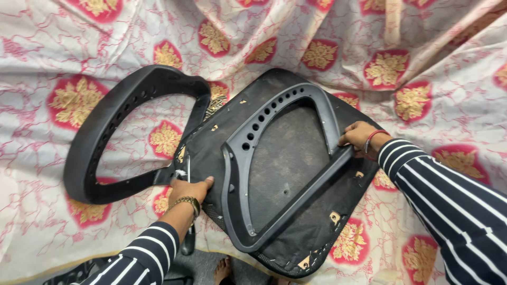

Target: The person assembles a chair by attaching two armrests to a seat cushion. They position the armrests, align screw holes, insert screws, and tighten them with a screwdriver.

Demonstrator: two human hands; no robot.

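Head view looks down on a floral cloth [433, 105], white with red-and-gold medallions, spread over the floor. A black seat pad [288, 158] lies upside down near the cloth's middle, fabric underside up, with small metal clips showing along its edges. A dark grey plastic frame [237, 158], roughly triangular with a row of round holes along its upper-left rail, lies flat on the pad.

Left hand [191, 189] presses on the pad's left edge just beside the frame's left corner, thumb stretched toward the frame, fingers curled at the pad rim; gold bracelet on the wrist. Right hand [360, 136] grips the frame's right rail, fingers folded over it, red thread band on the wrist. Both arms wear black sleeves with white stripes.

A second black curved frame [113, 121], a looped bar with small holes, lies on the cloth toward its left side; its lower end touches the pad's left edge near the left hand. A bare foot [223, 270] shows at the cloth's near edge.
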